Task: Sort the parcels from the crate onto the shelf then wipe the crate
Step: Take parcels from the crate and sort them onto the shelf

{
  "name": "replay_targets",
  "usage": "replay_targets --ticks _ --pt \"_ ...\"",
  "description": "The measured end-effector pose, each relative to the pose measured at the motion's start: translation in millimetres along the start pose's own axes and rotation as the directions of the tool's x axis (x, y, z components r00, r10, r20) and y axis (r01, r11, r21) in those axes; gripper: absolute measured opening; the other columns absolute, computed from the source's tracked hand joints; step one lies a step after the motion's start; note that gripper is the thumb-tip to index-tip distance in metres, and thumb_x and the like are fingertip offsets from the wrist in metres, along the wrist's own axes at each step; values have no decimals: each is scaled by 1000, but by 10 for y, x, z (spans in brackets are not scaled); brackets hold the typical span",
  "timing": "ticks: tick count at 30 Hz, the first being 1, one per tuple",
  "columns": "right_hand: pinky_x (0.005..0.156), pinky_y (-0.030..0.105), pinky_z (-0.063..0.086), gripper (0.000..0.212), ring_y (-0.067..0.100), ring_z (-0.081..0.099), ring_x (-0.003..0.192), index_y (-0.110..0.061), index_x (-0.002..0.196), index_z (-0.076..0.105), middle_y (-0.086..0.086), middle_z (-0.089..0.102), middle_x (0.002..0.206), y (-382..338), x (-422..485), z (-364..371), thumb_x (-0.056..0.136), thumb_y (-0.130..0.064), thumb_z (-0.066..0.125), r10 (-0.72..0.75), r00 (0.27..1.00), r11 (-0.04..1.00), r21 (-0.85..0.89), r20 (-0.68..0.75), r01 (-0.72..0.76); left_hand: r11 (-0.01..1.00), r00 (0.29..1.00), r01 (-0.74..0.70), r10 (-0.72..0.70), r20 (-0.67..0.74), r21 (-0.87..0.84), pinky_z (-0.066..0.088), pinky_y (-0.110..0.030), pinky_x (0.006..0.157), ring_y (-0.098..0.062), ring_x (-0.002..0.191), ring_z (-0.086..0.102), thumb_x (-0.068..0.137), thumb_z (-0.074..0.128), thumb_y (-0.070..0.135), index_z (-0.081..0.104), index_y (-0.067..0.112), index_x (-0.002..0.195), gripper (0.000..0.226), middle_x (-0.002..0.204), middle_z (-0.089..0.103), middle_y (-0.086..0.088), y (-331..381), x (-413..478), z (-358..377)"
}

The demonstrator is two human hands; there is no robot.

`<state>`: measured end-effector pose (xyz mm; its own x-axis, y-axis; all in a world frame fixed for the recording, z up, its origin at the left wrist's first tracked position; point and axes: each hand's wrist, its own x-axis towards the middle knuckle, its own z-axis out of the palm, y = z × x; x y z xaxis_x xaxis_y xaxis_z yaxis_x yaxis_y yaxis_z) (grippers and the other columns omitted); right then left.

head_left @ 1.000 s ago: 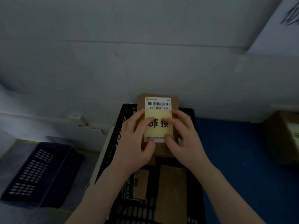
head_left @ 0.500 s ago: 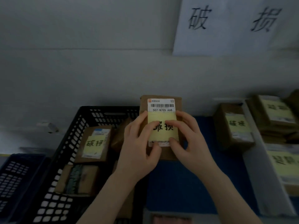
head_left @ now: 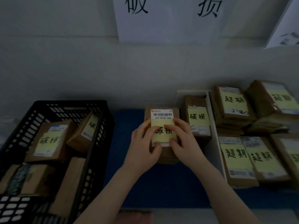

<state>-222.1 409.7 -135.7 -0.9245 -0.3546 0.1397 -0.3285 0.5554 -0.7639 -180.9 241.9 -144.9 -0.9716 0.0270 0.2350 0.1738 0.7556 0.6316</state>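
Where the parcel sits: the brown cardboard parcel, with a barcode label and a yellow note reading 破损, is over the blue shelf. It is to the right of the crate and just beside a neighbouring 破损 parcel on its right. I can't tell whether its underside touches the shelf yet.
How its long axis runs: away from me toward the wall, barcode end farthest, near end under my palms.
How my hands hold it: my left hand clasps the left edge and my right hand the right edge. The fingers curl over the top face onto the note, and the thumbs come close together at the note's near edge. Neither hand is free.
Which hand is nearer: neither. The grip is even and the parcel lies straight ahead of both wrists, so I judge the set-down a two-handed lowering.
What the move turns on: the gap to the neighbour is narrow, so I would draw my right hand back toward me, not sideways.
What hangs above: a wall sign reading 破损, matching the note, so this looks like the correct bay.
What lies further right: a white divider, then the 超期 stacks.
What remains: the crate holds several parcels, one lying flat and one tilted. Sorting is unfinished and the crate is not yet wiped.
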Motion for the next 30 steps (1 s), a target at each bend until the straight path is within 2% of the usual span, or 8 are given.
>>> replay_targets --ticks 2,4,6,14,19,22,26,30 --pt "90 -8 26 40 -7 25 124 -24 128 54 -15 24 141 116 65 98 91 -8 56 51 998 999 7 23 -51 1000 1000 5 -5 24 -15 23 -17 103 -18 131 34 86 41 42 47 25 132 49 149 26 9 -137 65 105" --pt "99 2 32 40 -4 26 126 -24 129 53 -13 23 144 229 117 207 92 -8 54 105 993 994 17 58 -107 999 1000 12 -11 29 -51 20 -11 103 -14 130 34 87 43 38 48 23 131 47 147 26 12 -280 93 221" --pt "108 15 33 41 0 27 129 -23 129 52 -11 22 145 312 158 301 93 -4 52 136 987 991 10 84 -137 996 999 39 -37 33 -86 24 -16 104 -11 130 32 88 46 34 48 22 131 45 145 24 15 -402 94 345" --pt "112 32 36 44 14 31 135 -18 129 54 -4 25 148 337 379 356 91 4 47 223 975 974 28 13 -223 993 998 48 -45 32 -107 20 -10 99 -15 131 31 87 40 42 46 24 133 51 150 24 8 -520 312 515" --pt "111 30 36 44 16 34 134 -15 130 53 -1 27 148 311 536 296 91 5 46 275 961 961 -22 -8 -276 986 999 25 -19 41 -163 43 -35 102 -10 131 33 89 46 35 46 21 133 46 150 23 7 -548 471 529" --pt "111 25 33 45 16 35 133 -13 132 52 2 28 148 300 606 256 91 6 44 288 957 956 -45 -21 -289 982 999 17 -10 35 -186 44 -36 101 -5 132 30 92 52 27 46 20 134 43 150 22 7 -536 562 558" --pt "105 14 24 55 12 31 134 -17 141 43 0 24 151 295 612 169 91 6 44 330 943 942 -55 -37 -332 974 999 34 -25 42 -223 40 -36 107 -10 135 30 93 55 24 46 18 135 43 151 22 6 -504 700 643" --pt "107 15 20 59 11 26 135 -19 144 38 -1 22 153 265 559 67 90 7 45 281 954 947 -132 -100 -293 967 998 47 -37 44 -249 40 -40 107 -10 134 30 93 57 25 47 19 134 43 151 23 6 -480 820 711"
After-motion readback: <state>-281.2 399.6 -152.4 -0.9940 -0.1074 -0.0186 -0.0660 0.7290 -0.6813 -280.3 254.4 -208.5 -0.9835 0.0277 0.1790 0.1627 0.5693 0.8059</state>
